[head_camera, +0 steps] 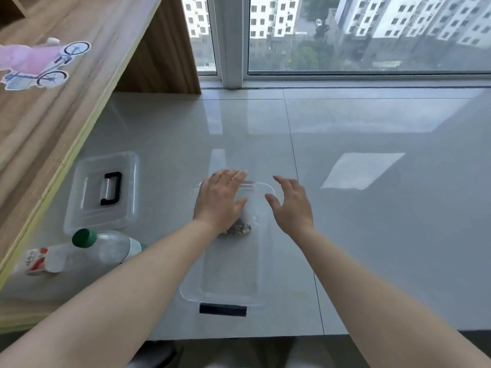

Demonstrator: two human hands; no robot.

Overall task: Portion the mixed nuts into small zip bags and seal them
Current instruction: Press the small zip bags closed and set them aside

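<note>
While the fingers point(233, 179) of the left hand point(219, 199) lie straight and flat across the top of the zip bag point(252, 200), pressing rather than curling round anything, the right hand point(291, 205) hovers just beside the bag with its fingers spread and relaxed, grasping nothing; whether its thumb touches the plastic I cannot tell. Judging from this, the seal is the weak point: the strip at the bag's far edge shows only as a thin line past the left fingertips, and if the palm presses down without running along the whole strip, part of the mouth may stay open and spill later. Pressing flat could also trap air in the bag, or push nuts up toward the strip. The film looks slippery on smooth plastic, so the bag may slide under a one-handed press unless the right hand steadies it. The bag itself is clear and nearly flat, lying over the far end of the clear plastic container point(191, 293), which stands on the glossy pale tabletop point(372, 235) with a black latch on its near rim. The mixed nuts point(239, 229) form a small dark, brownish heap at the bag's near end, just by the left wrist, partly hidden by it. Off to the left lie the container's lid point(87, 205) with its black handle, and a plastic bottle point(106, 248) with a green cap on its side
</note>
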